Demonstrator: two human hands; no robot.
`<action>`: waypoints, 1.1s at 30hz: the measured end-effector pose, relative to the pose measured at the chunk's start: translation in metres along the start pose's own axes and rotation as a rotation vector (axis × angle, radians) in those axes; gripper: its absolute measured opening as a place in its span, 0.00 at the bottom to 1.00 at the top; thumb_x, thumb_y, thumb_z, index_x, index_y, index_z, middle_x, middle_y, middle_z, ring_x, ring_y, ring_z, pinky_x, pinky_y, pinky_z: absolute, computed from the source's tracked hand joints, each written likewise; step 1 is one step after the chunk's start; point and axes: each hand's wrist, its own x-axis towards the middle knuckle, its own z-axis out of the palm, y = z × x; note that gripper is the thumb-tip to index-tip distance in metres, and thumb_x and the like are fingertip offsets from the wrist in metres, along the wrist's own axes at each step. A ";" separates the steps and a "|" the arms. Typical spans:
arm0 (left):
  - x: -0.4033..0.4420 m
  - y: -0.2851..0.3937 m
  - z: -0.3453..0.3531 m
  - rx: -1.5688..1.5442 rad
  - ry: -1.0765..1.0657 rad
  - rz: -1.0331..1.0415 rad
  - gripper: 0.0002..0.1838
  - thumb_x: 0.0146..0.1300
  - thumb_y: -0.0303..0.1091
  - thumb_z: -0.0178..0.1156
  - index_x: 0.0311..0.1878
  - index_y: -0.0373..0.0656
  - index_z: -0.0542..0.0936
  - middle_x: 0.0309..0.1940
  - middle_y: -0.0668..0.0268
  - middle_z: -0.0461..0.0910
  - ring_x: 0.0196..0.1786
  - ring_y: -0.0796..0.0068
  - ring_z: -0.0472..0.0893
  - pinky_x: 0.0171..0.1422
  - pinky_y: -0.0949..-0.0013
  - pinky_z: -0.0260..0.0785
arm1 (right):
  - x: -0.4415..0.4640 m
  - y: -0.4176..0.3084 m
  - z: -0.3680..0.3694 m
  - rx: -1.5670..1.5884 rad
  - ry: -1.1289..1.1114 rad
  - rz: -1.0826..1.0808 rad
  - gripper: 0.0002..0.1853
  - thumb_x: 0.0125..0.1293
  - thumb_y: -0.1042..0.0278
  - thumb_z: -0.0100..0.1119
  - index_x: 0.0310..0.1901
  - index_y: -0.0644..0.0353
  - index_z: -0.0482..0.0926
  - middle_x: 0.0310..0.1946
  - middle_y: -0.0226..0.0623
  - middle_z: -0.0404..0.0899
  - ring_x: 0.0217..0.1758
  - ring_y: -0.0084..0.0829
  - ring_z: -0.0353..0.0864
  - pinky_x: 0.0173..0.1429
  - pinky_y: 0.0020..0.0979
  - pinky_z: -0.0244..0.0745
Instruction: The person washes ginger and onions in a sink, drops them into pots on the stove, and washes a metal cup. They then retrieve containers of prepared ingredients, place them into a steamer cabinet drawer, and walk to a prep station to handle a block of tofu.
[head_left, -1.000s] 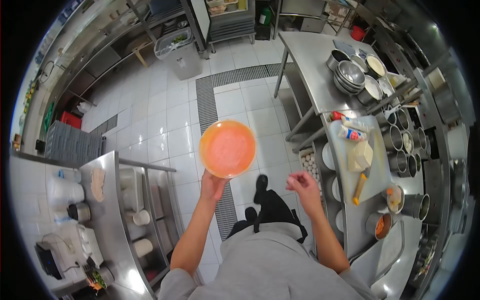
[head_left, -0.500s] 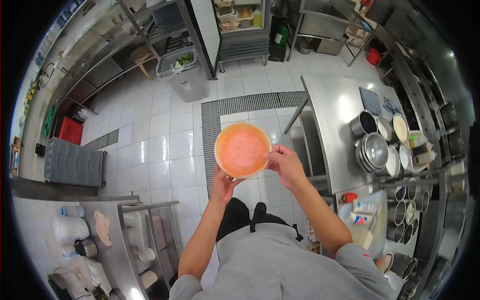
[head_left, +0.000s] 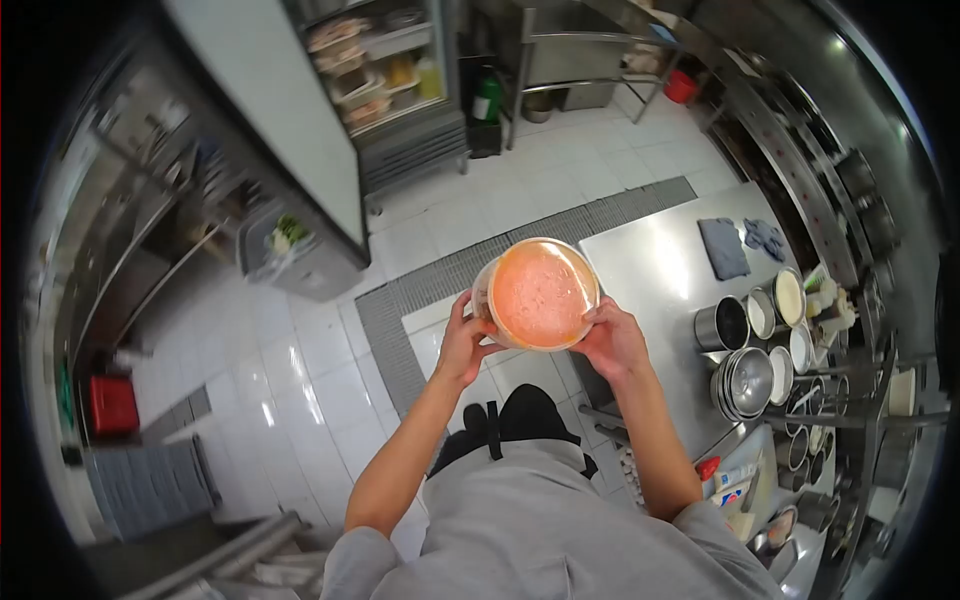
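A round tub [head_left: 543, 297] with an orange-pink content or lid is held out in front of my body at about waist height. My left hand [head_left: 464, 345] is closed on its left side, fingers underneath and around the wall. On the opposite side, my right hand [head_left: 614, 342] grips the rim, thumb on top. A pale, see-through wall [head_left: 482, 292] shows at the tub's left; whether it belongs to the same tub or a second one below, I cannot tell.
To the right stands a steel table [head_left: 650, 265] with stacked metal bowls [head_left: 748, 385], a pot [head_left: 718, 328] and folded cloths [head_left: 722, 248]. Ahead is an open fridge [head_left: 385, 130] holding food containers, its door [head_left: 270, 90] swung left. A grey bin [head_left: 320, 270] with greens stands beside it.
My view has turned and moved toward the fridge and the steel table. The tub has tilted, showing more of its left side, and stays in both hands.
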 end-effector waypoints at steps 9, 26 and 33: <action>0.182 0.091 0.037 0.048 -0.104 -0.127 0.44 0.49 0.27 0.55 0.72 0.48 0.52 0.59 0.54 0.66 0.59 0.52 0.70 0.56 0.36 0.71 | 0.139 -0.112 -0.004 0.102 0.026 0.013 0.22 0.52 0.68 0.53 0.50 0.65 0.70 0.55 0.52 0.70 0.59 0.53 0.72 0.60 0.64 0.69; 0.459 0.273 0.079 0.078 -0.203 -0.173 0.37 0.52 0.34 0.54 0.69 0.48 0.58 0.62 0.55 0.63 0.63 0.48 0.69 0.57 0.41 0.73 | 0.346 -0.397 0.032 0.583 0.178 -0.536 0.20 0.55 0.75 0.57 0.50 0.63 0.65 0.65 0.62 0.52 0.73 0.62 0.49 0.72 0.66 0.54; 0.599 0.294 0.162 0.117 -0.329 -0.277 0.31 0.54 0.36 0.56 0.63 0.40 0.65 0.59 0.53 0.68 0.60 0.49 0.72 0.61 0.40 0.71 | 0.381 -0.478 0.012 0.488 0.520 -0.721 0.27 0.53 0.75 0.60 0.56 0.59 0.63 0.65 0.59 0.51 0.74 0.60 0.50 0.69 0.67 0.58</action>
